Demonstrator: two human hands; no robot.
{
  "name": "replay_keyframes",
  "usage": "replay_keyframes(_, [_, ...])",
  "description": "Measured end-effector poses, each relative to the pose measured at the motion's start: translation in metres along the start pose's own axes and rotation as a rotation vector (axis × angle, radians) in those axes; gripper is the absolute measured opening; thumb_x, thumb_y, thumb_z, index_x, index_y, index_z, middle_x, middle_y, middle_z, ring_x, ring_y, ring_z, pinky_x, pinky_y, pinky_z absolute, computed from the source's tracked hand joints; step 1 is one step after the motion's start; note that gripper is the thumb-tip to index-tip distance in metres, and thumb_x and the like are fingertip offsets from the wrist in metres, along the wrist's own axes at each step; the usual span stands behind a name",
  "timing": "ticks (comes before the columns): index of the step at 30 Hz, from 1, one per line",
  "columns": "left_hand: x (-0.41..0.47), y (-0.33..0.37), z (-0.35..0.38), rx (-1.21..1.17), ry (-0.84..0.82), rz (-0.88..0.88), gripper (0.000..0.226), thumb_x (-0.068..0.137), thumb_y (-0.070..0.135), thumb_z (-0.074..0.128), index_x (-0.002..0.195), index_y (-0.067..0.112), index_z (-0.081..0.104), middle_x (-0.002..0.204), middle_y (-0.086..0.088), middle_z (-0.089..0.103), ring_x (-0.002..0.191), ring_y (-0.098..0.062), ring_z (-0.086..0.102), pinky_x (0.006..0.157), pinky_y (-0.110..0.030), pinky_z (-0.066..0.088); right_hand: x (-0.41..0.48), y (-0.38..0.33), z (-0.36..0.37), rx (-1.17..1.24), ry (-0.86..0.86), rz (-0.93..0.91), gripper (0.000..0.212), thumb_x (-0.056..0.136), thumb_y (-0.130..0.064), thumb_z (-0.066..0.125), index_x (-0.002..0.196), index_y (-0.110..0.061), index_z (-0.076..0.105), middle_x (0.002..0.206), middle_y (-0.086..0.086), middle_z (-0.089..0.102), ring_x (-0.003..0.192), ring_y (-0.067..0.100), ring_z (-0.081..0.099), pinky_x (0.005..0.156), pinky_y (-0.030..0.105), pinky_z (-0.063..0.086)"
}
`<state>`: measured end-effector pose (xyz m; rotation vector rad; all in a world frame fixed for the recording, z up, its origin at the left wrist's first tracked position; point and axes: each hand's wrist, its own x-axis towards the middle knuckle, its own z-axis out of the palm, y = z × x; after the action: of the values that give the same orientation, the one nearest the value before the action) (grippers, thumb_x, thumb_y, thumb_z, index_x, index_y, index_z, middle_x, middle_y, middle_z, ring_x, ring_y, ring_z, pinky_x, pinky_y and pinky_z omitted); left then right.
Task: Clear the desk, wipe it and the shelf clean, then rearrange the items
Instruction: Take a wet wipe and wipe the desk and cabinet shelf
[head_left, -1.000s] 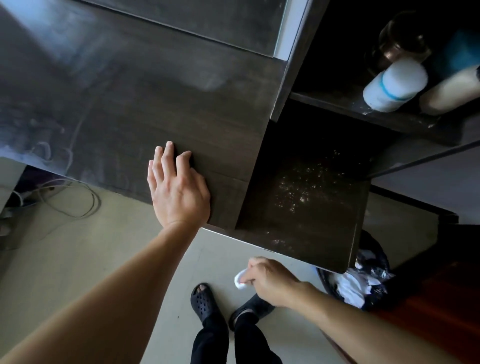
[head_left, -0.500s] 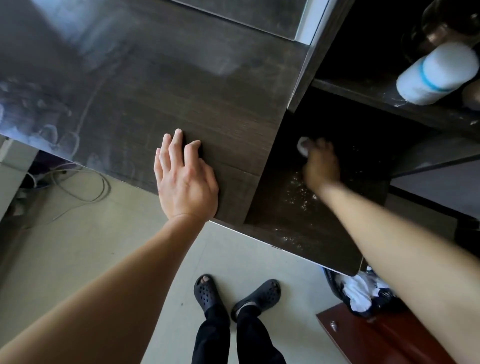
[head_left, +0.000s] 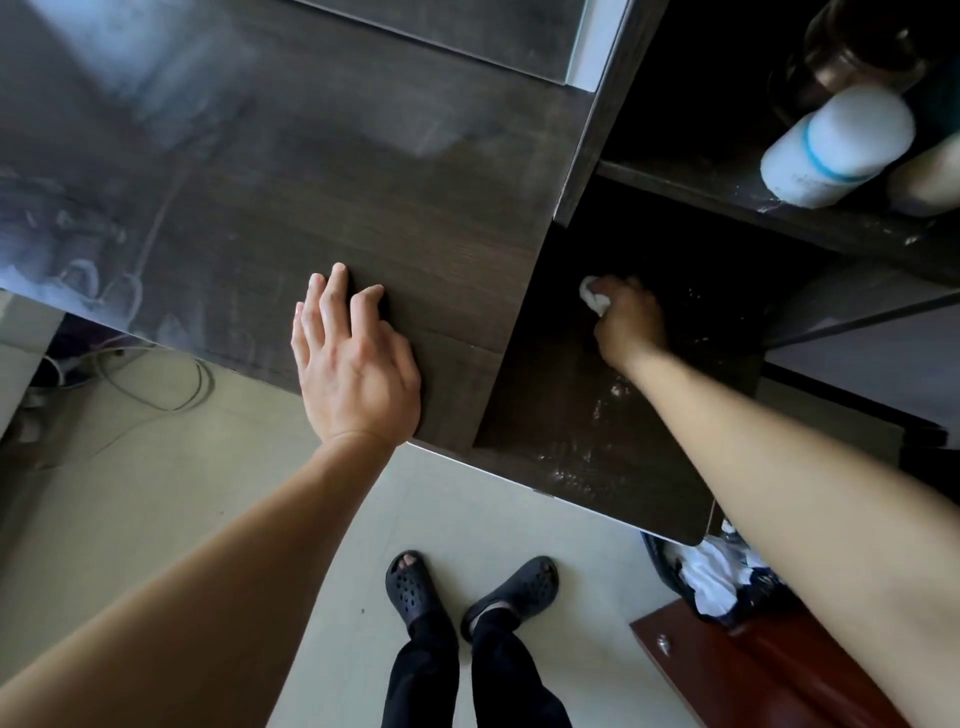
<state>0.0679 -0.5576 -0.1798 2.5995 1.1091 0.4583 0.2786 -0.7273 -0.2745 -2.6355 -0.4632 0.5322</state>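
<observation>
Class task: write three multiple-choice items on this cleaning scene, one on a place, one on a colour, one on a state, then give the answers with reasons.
1. Where is the right hand?
A. on the desktop
B. in the lower shelf compartment
C. over the bin

2. What colour is the band on the white bottle?
A. blue
B. red
C. green

3. How is the left hand?
A. clenched
B. holding the cloth
C. flat, palm down

Answers:
B, it reaches into the lower shelf.
A, a blue ring circles it.
C, fingers spread on the desk; the cloth is in the right hand.

Shelf (head_left: 597, 415) right of desk (head_left: 311, 182) (lower).
</observation>
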Motion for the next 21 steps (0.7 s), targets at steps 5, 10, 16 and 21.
replay_keyframes(5, [0.0, -0.001, 0.0, 0.0, -0.008, -0.001, 0.036, 0.09, 0.02, 0.036, 0.118, 0.007, 0.055, 0.145, -0.014, 0.04, 0.139, -0.034, 0.028, 0.114, -0.049, 0.021, -0.114, 0.008, 0.044, -0.087, -0.067, -0.332, 0.057, 0.063, 0.014, 0.055, 0.111, -0.015, 0.067, 0.103, 0.012, 0.059, 0.092, 0.036, 0.053, 0.077, 0.037, 0.046])
replay_keyframes(10, [0.001, 0.0, -0.001, -0.002, -0.036, -0.007, 0.04, 0.089, 0.023, 0.033, 0.119, 0.008, 0.054, 0.147, -0.014, 0.038, 0.14, -0.033, 0.026, 0.115, -0.048, 0.019, -0.196, 0.033, 0.051, -0.017, -0.394, -0.359, 0.024, 0.083, -0.005, 0.053, 0.09, -0.023, 0.067, 0.088, -0.006, 0.055, 0.086, 0.014, 0.05, 0.07, 0.029, 0.039])
replay_keyframes(16, [0.0, -0.001, 0.001, -0.004, -0.014, -0.003, 0.035, 0.089, 0.018, 0.038, 0.117, 0.007, 0.055, 0.145, -0.015, 0.04, 0.138, -0.035, 0.029, 0.114, -0.049, 0.021, -0.145, 0.022, 0.009, 0.019, -0.402, -0.484, 0.029, 0.089, 0.004, 0.051, 0.108, -0.012, 0.065, 0.09, -0.001, 0.062, 0.082, 0.001, 0.061, 0.074, 0.012, 0.045])
replay_keyframes(21, [0.001, -0.002, 0.0, 0.017, 0.013, 0.01, 0.037, 0.088, 0.02, 0.036, 0.117, 0.006, 0.055, 0.144, -0.016, 0.042, 0.138, -0.036, 0.03, 0.113, -0.049, 0.022, 0.003, 0.012, -0.052, 0.134, 0.163, 0.042, 0.025, 0.085, -0.011, 0.049, 0.062, -0.015, 0.057, 0.057, -0.001, 0.057, 0.055, 0.01, 0.051, 0.05, 0.022, 0.035])
